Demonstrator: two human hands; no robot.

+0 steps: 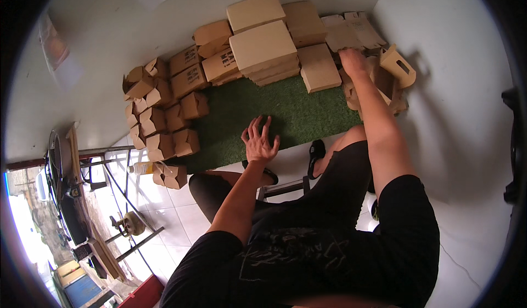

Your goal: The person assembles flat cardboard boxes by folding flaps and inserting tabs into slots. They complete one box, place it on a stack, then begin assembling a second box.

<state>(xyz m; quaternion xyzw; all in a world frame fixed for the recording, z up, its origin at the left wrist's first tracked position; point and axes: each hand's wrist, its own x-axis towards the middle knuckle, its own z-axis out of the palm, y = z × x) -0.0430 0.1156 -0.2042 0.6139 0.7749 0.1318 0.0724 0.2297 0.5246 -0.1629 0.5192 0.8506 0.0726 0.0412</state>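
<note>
My left hand (260, 143) hovers over or rests on the green artificial turf mat (225, 113), open, its fingers spread and nothing in them. Over at the right, my right hand (354, 62) is closed, its fingers curled at the near edge of flattened brown cardboard boxes (341, 32). What those fingers hold, if anything, is hidden. Just right of that wrist stands an open cardboard carrier (398, 66) with a slotted handle. A flat closed box (320, 68) lies on the mat, left of the right hand.
Large flat boxes (263, 47) are stacked at the back middle. Printed brown boxes (188, 76) sit left of them. Several small folded boxes (152, 121) line the mat's left edge. A bottle with yellow contents (141, 168) stands beside them. White walls (455, 88) bound the right side.
</note>
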